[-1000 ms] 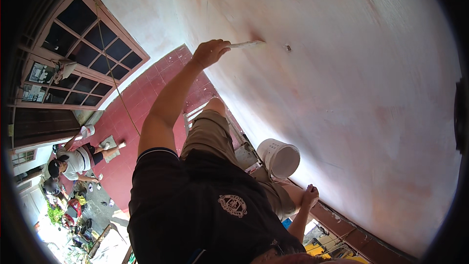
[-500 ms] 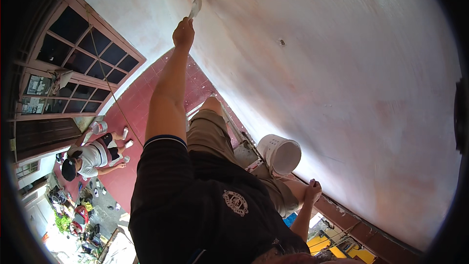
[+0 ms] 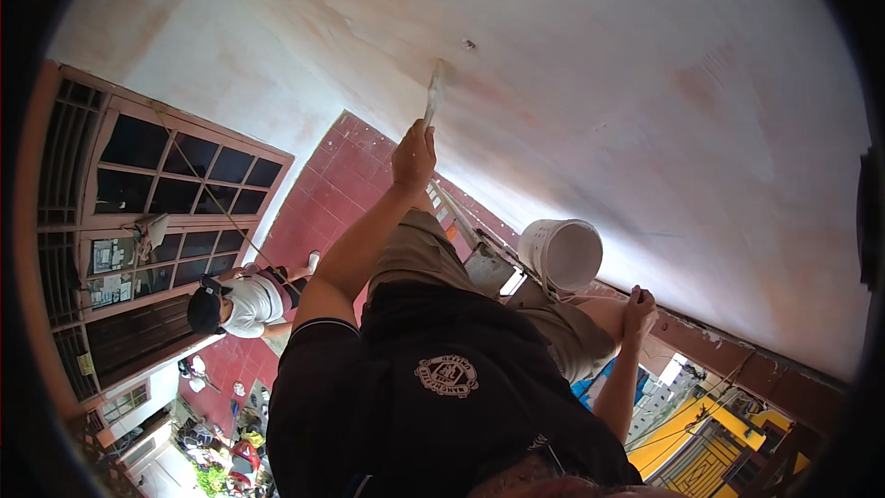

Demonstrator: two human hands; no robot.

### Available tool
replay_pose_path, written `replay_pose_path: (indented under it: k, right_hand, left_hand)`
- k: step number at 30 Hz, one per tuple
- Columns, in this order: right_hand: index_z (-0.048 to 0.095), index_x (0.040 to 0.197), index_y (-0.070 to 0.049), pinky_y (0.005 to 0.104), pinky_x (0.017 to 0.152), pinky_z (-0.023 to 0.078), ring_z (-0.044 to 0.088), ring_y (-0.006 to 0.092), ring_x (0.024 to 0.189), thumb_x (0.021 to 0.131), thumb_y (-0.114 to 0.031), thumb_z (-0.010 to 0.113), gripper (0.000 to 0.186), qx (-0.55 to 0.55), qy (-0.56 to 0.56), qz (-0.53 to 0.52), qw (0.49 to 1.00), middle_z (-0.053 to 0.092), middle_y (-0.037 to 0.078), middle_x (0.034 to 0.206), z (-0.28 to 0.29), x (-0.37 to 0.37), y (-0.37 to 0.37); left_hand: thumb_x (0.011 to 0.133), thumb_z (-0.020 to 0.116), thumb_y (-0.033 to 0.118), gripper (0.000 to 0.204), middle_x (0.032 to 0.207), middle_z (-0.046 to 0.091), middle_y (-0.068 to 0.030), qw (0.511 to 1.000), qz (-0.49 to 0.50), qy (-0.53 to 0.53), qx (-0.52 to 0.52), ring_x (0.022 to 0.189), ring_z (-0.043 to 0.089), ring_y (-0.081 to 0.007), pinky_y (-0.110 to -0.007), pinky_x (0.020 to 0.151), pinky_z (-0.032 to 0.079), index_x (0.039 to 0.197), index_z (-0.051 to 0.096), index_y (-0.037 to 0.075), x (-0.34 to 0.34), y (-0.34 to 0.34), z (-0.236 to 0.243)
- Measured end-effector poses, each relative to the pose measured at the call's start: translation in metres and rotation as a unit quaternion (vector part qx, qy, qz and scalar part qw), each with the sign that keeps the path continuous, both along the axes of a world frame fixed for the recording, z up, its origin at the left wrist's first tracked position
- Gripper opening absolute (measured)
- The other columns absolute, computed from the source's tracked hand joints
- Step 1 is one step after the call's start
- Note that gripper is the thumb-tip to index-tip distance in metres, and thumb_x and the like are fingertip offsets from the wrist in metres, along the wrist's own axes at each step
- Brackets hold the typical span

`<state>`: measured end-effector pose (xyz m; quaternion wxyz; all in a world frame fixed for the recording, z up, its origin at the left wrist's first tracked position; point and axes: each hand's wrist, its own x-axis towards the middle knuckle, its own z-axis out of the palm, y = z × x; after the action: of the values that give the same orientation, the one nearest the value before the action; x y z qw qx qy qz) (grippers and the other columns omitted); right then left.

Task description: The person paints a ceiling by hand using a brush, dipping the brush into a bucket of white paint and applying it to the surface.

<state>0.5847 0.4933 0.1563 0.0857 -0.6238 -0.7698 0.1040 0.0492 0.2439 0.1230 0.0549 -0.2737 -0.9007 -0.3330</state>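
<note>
High in front of me, my left hand (image 3: 415, 162) is closed around the handle of a pale flat paintbrush (image 3: 434, 92). The brush's far end meets the wall (image 3: 645, 101), whose whitish coat shows patchy pink and orange areas. My right hand (image 3: 641, 312) rests low on the right, by my bent leg, with its fingers curled together. Whatever it may hold is too small to make out. Between that hand and the wall hangs or stands a white bucket (image 3: 571, 256), tilted in view, its inside pale.
Ladder-like rails (image 3: 461, 226) run beneath my legs. At left are a paned window (image 3: 184, 171) and a rope (image 3: 207, 189) stretched across it. A person in a white shirt (image 3: 251, 304) is below on the red tiled floor (image 3: 323, 175). Yellow gate-like structures (image 3: 705, 452) show at lower right.
My view has shifted. My left hand and the brush have come lower and to the right along the wall, the arm more bent. The person below has moved nearer the window.
</note>
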Motion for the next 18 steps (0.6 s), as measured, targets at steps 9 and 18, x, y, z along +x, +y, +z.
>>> replay_pose_path:
  k: [9, 18]
  right_hand:
    - [0.075, 0.097, -0.003, 0.0492, 0.081, 0.054, 0.071, 0.0415, 0.089, 0.100, -0.039, 0.060, 0.039, -0.006, 0.035, -0.013, 0.999, 0.074, 0.021, 0.093, 0.019, -0.005, -0.001]
    - [0.075, 0.100, -0.003, 0.0484, 0.084, 0.055, 0.071, 0.0412, 0.093, 0.099, -0.038, 0.061, 0.038, 0.006, 0.089, -0.067, 0.994, 0.074, 0.019, 0.100, 0.023, 0.007, -0.012]
  left_hand:
    - [0.102, 0.061, 0.027, 0.028, 0.100, 0.073, -0.0204, 0.926, -0.347, -0.122, -0.084, 0.093, 0.071, -0.0397, -0.049, 0.080, 0.055, 0.120, 0.063, 0.006, 0.125, 0.007, 0.092]
    - [0.098, 0.060, 0.025, 0.029, 0.087, 0.075, -0.0201, 0.862, -0.406, -0.240, -0.185, 0.079, 0.074, -0.0381, -0.046, 0.073, 0.056, 0.114, 0.066, 0.002, 0.207, 0.096, 0.084]
